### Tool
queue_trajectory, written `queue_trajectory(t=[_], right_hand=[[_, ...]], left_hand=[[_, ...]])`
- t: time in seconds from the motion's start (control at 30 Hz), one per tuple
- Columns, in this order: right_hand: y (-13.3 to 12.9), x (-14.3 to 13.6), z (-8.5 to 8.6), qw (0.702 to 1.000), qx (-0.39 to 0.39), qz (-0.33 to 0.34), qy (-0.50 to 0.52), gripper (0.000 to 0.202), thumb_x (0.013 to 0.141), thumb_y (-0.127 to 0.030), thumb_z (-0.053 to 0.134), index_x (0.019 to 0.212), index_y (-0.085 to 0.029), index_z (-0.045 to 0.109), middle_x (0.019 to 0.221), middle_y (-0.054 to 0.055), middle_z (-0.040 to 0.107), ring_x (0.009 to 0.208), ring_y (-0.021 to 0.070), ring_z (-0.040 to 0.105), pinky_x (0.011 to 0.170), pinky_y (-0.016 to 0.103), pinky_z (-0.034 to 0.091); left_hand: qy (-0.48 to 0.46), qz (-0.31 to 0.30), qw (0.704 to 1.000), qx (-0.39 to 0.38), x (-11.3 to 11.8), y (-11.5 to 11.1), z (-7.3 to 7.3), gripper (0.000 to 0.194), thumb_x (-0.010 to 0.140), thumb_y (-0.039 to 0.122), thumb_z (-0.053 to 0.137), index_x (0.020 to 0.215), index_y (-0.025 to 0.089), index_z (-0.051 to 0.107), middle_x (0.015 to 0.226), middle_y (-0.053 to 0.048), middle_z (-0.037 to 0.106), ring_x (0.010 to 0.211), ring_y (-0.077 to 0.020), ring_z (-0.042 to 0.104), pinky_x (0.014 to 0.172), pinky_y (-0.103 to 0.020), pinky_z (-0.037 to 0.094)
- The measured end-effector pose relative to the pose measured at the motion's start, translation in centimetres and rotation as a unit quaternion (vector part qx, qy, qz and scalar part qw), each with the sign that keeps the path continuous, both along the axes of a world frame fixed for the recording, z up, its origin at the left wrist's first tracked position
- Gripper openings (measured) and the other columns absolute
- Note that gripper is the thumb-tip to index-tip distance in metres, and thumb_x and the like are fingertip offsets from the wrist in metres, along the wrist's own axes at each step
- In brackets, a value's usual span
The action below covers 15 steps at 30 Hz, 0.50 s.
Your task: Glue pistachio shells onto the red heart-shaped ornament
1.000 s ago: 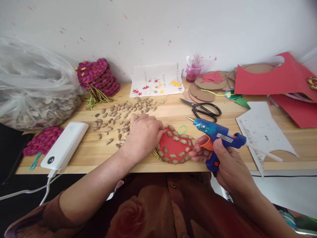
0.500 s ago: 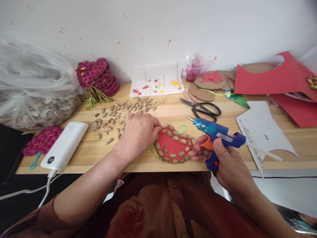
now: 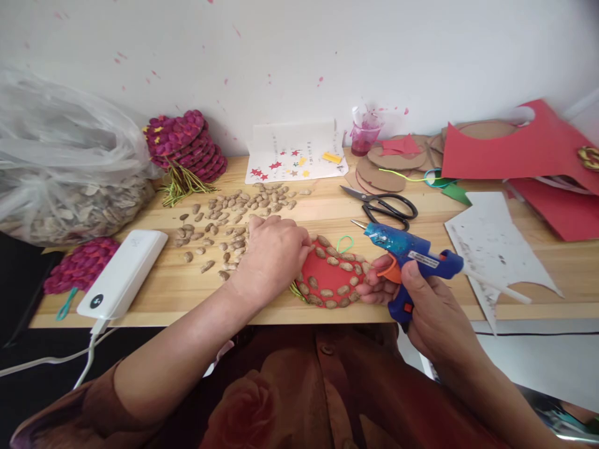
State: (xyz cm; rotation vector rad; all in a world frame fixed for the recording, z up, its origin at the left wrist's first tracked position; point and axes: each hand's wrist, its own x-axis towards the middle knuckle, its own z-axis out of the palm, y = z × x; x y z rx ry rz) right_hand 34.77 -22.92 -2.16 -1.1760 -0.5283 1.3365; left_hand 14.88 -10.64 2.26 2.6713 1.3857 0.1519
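A red disc (image 3: pixel 322 272) with peanut shells (image 3: pixel 346 266) around its edge and in an inner row lies near the table's front edge. Over its left side is my left hand (image 3: pixel 276 252), fingers curled down and pressed together; whatever the fingertips hold is hidden. My right hand (image 3: pixel 423 296) grips a blue glue gun (image 3: pixel 402 246) by its handle, its nozzle pointing left above the table, while some fingers reach the disc's right edge. A green loop (image 3: pixel 345 243) sticks out at the disc's top, and green strands (image 3: pixel 296 291) show at its lower left.
Loose peanuts (image 3: pixel 269 196) are spread left of centre. Black scissors (image 3: pixel 381 206) lie behind the glue gun. At left are a white power bank (image 3: pixel 122 274), a plastic bag (image 3: pixel 70 162) and stacked purple discs (image 3: pixel 187 143). Cardboard pieces (image 3: pixel 381 174) and red sheets (image 3: pixel 496 149) are at right.
My left hand has moved slightly right, further over the disc's left side, covering more of the green strands. My right hand and the glue gun have hardly moved.
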Motion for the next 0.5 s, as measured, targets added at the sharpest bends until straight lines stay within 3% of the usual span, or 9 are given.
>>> queue_trajectory(t=[0.5], right_hand=[[0.06, 0.0, 0.39, 1.0, -0.014, 0.007, -0.022, 0.032, 0.083, -0.058, 0.073, 0.088, -0.027, 0.069, 0.088, 0.008, 0.074, 0.082, 0.0273, 0.075, 0.06, 0.036, 0.061]], left_hand=[[-0.014, 0.018, 1.0, -0.012, 0.29, -0.17, 0.02, 0.017, 0.086, 0.024, 0.064, 0.079, 0.02, 0.078, 0.087, -0.011, 0.076, 0.093, -0.0327, 0.065, 0.09, -0.05, 0.036]])
